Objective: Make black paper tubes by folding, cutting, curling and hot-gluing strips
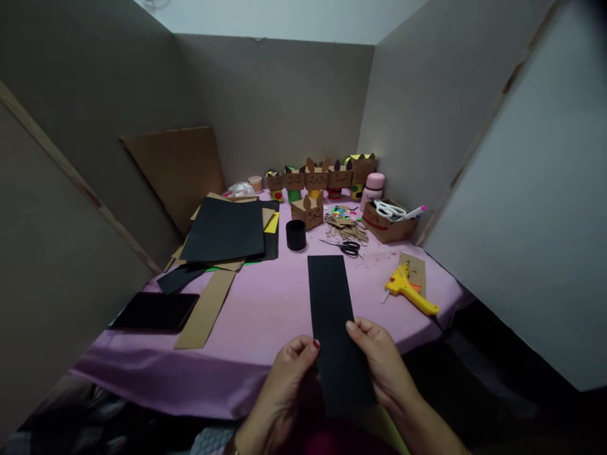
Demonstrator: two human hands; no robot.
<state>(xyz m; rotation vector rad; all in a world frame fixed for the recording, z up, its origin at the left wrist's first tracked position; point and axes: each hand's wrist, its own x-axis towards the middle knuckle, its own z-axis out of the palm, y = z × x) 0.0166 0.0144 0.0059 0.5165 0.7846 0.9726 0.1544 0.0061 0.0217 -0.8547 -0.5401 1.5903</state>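
Observation:
Both my hands hold one long strip of black paper [334,316] over the front edge of the table. My left hand [294,366] pinches its left edge, thumb on top. On the right edge, my right hand [379,360] grips it with the thumb on the face and the fingers behind. The strip points away from me, its lower end near my lap. Beyond its far end lie black-handled scissors [348,248]. A short black paper tube [296,235] stands upright to their left.
A yellow glue gun [408,289] lies at the right on cardboard. Black sheets [225,227] are stacked at left, near a brown strip [208,309] and a dark tablet [154,311]. Cardboard animal figures [317,177], paper scraps [346,227] and a box of tools [389,227] stand farther back.

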